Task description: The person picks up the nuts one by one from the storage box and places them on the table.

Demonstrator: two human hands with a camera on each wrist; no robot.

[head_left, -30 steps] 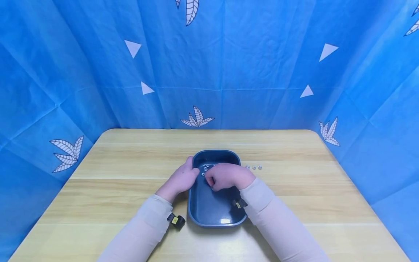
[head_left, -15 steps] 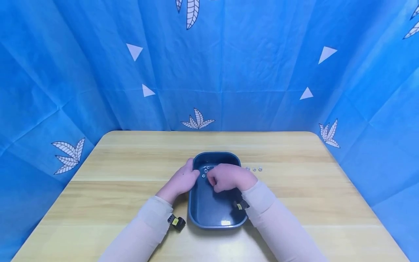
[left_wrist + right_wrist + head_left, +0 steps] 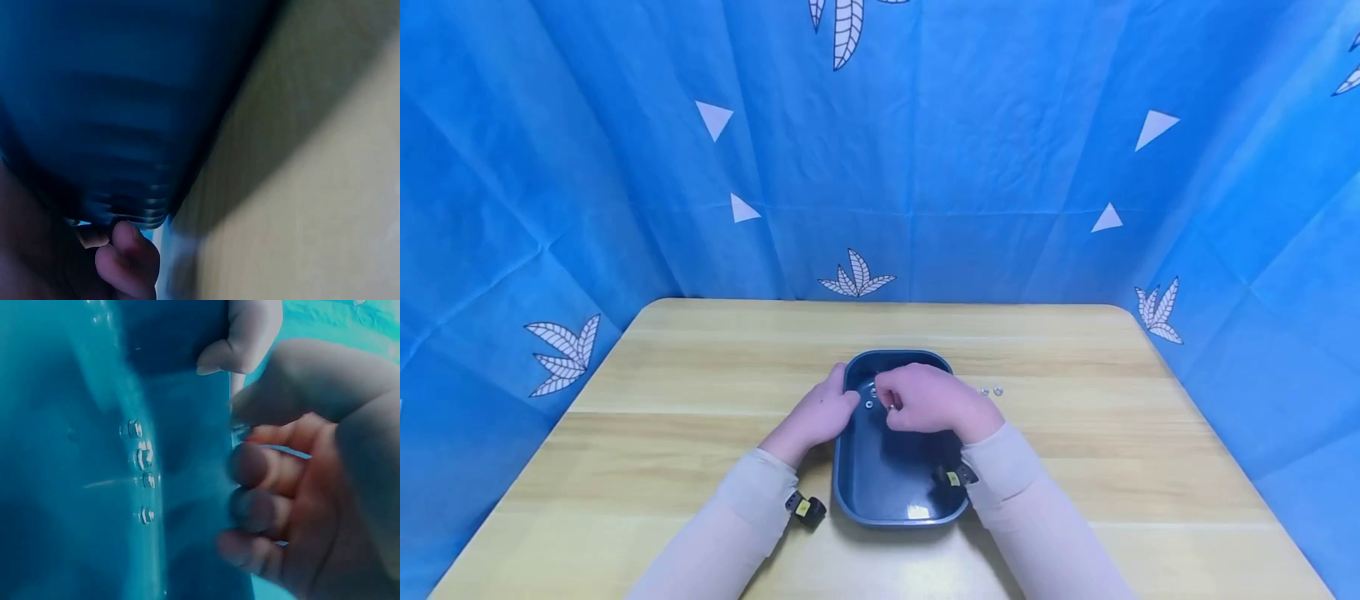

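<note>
My left hand (image 3: pixel 818 414) grips the left rim of a dark blue rectangular tray (image 3: pixel 898 524), thumb over the edge; the left wrist view shows its fingertips (image 3: pixel 128 259) by the tray's outer wall. Over the tray's far half, my right hand (image 3: pixel 931 402) pinches a small shiny metal nut (image 3: pixel 240 431) between thumb and index finger, mostly covered by them. Several similar nuts (image 3: pixel 144 456) lie in a row along the tray's bottom edge in the right wrist view. Part of that row is hidden behind the right hand in the head view.
The tray stands on a light wooden table (image 3: pixel 700 467). Just right of it, two small nuts (image 3: pixel 997 391) lie on the wood, close to the right hand. A blue patterned curtain (image 3: pixel 1000 150) encloses the table's back and sides.
My right hand has risen a little from the tray's bottom with the nut and shifted slightly right, covering one nut on the table. My left hand keeps its grip on the rim.
</note>
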